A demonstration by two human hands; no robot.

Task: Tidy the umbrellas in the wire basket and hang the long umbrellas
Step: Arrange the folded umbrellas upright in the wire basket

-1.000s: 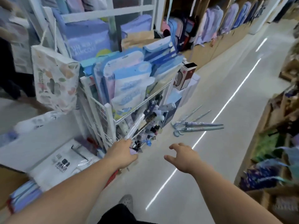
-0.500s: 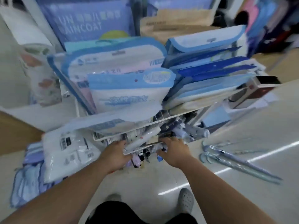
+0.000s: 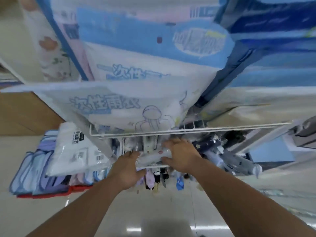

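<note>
Since half a second ago your view has closed in on the rack, and both hands have shifted onto one wrapped umbrella point(image 3: 153, 155) at the front of the wire basket point(image 3: 188, 130). Your left hand point(image 3: 130, 165) curls around its near-left end, fingers wrapped over the plastic sleeve. Your right hand point(image 3: 182, 153) clasps the other end, fingers bent over the top and thumb beneath. The umbrella lies almost level between your two grips, its long axis running left to right across the basket's front rail, the right end tipped slightly higher. Which end carries the handle you cannot tell through the blur. Just right of your right hand, folded dark and grey umbrellas point(image 3: 227, 156) jut out of the basket, pointing down and to the right. Below your grips, short umbrella ends point(image 3: 154, 178) hang towards the floor. Above them, raincoat packets point(image 3: 119, 106) droop over the basket's back.
</note>
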